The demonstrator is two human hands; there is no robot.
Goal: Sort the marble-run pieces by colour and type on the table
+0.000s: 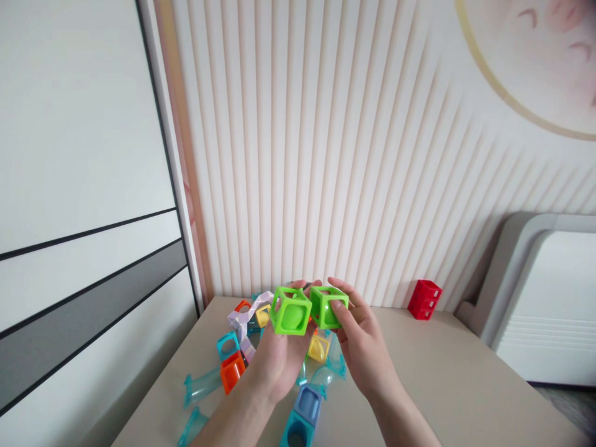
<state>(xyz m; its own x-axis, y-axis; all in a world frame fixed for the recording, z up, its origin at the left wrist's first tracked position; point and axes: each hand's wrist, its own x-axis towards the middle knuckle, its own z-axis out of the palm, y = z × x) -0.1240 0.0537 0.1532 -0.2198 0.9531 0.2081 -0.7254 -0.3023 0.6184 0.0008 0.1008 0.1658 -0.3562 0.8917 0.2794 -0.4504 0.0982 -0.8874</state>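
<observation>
My left hand [282, 361] is closed on a green open-framed cube block [292, 311], lifted above the table. In my right hand [361, 329] is a second green cube block [328, 307], with the thumb pressed on its near face. The two cubes are side by side, very close; I cannot tell whether they touch. Fingers of both hands are partly hidden behind the cubes. Below and between the hands lie a yellow cube block [318, 349] and clear teal tube pieces [322, 376].
On the table [419, 379], left of my hands, lie a lilac zigzag piece [242, 320], an orange cube [232, 370] and a clear teal tube [205, 386]. Joined blue and teal blocks [302, 413] lie nearer. A red block stack [424, 300] stands by the ribbed wall [298, 143].
</observation>
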